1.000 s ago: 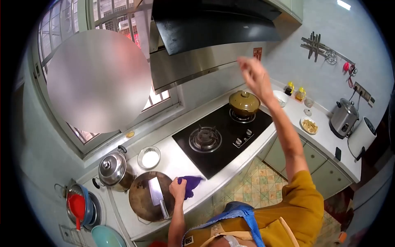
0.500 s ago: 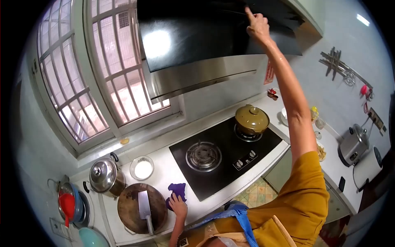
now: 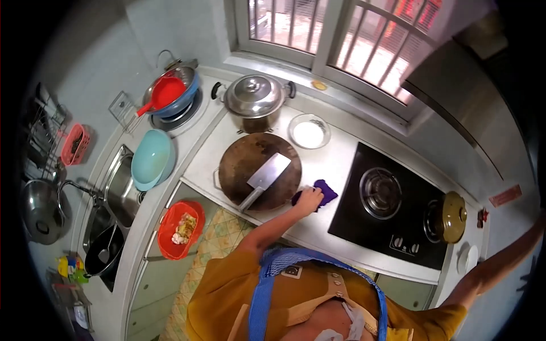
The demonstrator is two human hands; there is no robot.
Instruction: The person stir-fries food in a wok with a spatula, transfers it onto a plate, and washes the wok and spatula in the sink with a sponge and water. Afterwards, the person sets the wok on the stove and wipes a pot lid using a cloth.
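My left hand is closed over a crumpled purple cloth on the white counter, between the chopping board and the stove. Beside it, a cleaver lies on the round, dark wooden chopping board, its handle pointing toward me. The black two-burner gas stove is on the other side of the cloth. A lidded olive-coloured pot sits on its far burner. My right forearm stretches off to the right edge, and the hand itself is out of the picture.
Behind the board stand a lidded steel pot and a glass bowl of white contents. Leftward are a turquoise basin, the sink and a red bin with scraps. The range hood overhangs the stove.
The view has swung left, bringing the sink side into sight. My right hand, earlier raised with a finger at the hood's front, has left the view. My left hand stays on the purple cloth.
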